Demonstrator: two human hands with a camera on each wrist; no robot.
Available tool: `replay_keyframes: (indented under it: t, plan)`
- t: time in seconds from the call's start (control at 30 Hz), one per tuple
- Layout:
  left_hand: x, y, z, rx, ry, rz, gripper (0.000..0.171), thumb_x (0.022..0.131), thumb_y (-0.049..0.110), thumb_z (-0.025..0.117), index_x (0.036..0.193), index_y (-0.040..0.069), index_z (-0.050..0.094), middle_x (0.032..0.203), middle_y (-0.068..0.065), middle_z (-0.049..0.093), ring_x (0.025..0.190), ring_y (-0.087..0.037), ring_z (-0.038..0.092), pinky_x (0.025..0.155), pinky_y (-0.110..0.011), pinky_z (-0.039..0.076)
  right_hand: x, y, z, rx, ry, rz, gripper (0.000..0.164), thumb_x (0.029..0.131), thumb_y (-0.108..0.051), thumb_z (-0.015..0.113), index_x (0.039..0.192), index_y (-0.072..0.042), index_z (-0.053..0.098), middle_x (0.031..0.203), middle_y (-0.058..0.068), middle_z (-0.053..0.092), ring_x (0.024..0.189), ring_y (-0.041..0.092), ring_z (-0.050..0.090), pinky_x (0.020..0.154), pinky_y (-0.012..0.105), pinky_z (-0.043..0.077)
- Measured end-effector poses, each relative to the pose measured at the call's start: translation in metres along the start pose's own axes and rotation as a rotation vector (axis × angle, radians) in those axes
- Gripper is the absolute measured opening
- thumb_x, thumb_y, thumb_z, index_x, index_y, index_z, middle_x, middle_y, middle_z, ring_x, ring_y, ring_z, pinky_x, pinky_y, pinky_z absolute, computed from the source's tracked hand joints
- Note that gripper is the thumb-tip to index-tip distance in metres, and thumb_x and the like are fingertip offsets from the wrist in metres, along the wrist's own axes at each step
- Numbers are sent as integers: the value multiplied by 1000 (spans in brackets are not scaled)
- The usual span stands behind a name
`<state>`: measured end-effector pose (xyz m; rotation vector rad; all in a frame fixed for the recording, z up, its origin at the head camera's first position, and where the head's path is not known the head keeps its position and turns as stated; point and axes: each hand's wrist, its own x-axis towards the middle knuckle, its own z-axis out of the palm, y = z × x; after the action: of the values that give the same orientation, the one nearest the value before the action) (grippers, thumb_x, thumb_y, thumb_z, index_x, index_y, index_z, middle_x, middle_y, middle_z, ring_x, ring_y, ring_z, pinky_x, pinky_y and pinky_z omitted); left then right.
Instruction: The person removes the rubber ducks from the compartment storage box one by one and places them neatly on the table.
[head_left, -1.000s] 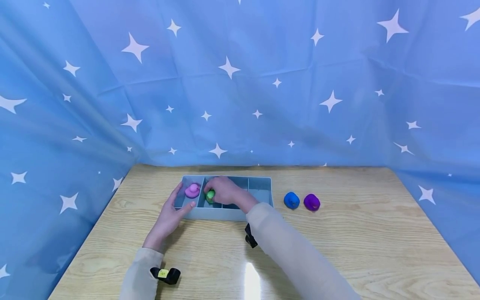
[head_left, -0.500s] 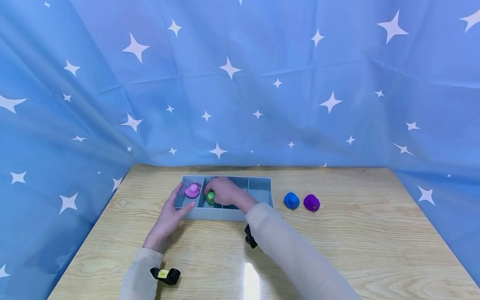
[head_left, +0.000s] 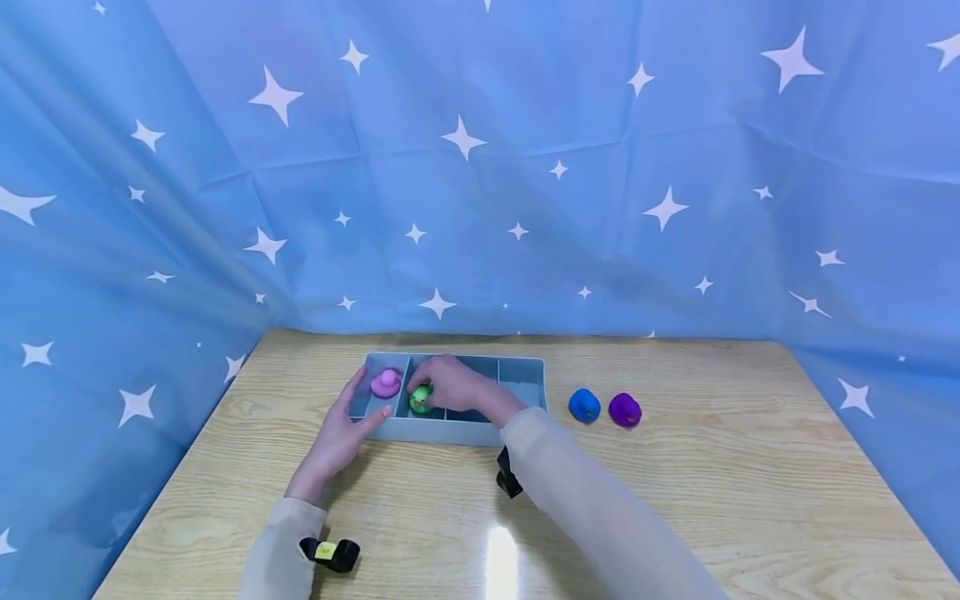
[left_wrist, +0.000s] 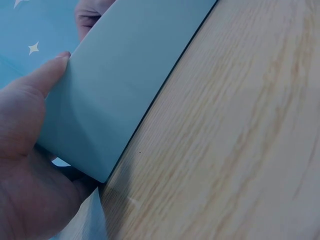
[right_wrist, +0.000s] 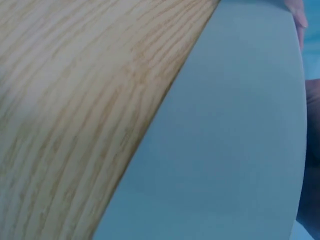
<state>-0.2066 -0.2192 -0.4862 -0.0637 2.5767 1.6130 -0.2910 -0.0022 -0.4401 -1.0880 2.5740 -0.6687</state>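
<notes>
A grey-blue divided box (head_left: 442, 431) lies on the wooden table. My left hand (head_left: 335, 437) grips its left end, with the thumb on the front rim and the fingers along the side, as the left wrist view also shows. In the second compartment from the left, my right hand (head_left: 459, 386) pinches a green rubber duck (head_left: 420, 402) from above. A pink rubber duck (head_left: 386, 383) sits in the leftmost compartment. The right wrist view is mostly filled by the box's front wall (right_wrist: 215, 125). The right forearm hides part of the box's middle.
To the right of the box, a blue rubber duck (head_left: 584, 406) and a purple rubber duck (head_left: 625, 410) stand side by side on the table (head_left: 720, 483). A blue star-patterned curtain (head_left: 540, 192) hangs behind the table and along its sides.
The green duck has shifted slightly in the right fingers, and more of its front shows. The left hand keeps its place on the box. The head view has tilted a little.
</notes>
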Motion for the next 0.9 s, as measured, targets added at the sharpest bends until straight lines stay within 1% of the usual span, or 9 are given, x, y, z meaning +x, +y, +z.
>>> replay_keyframes:
  t: [0.2, 0.33, 0.47, 0.73, 0.9]
  plan:
    - [-1, 2, 1, 8, 10, 0, 88, 100, 40, 67, 167, 24, 11, 170, -19, 9, 153, -46, 11, 118, -69, 17, -3, 2, -5, 84, -19, 11, 29, 93, -3, 75, 121, -11, 77, 118, -1, 71, 104, 11, 61, 90, 23, 52]
    - [-1, 3, 2, 3, 7, 2, 88, 100, 41, 67, 167, 25, 11, 170, -18, 9, 154, -45, 10, 118, -68, 16, -4, 3, -7, 135, -14, 37, 29, 93, -4, 76, 120, -12, 77, 116, -2, 71, 102, 11, 61, 87, 23, 53]
    - [-1, 3, 1, 2, -7, -11, 89, 100, 43, 66, 167, 26, 9, 171, -17, 8, 154, -44, 10, 118, -68, 17, -5, 3, -7, 195, -6, 51, 29, 92, -4, 76, 120, -12, 77, 113, -3, 71, 100, 10, 61, 85, 22, 53]
    - [0, 3, 1, -7, -9, -15, 90, 100, 43, 67, 167, 26, 9, 171, -18, 8, 154, -45, 9, 118, -69, 17, -9, 0, -11, 214, 16, 42, 29, 92, -4, 76, 120, -12, 76, 110, -5, 70, 98, 10, 59, 84, 23, 53]
    - [0, 1, -1, -5, -10, -14, 91, 99, 45, 67, 167, 28, 8, 171, -15, 7, 155, -43, 8, 119, -67, 15, -18, -4, -15, 292, 27, 5, 30, 94, -3, 73, 124, -9, 74, 110, -3, 70, 99, 10, 63, 83, 23, 55]
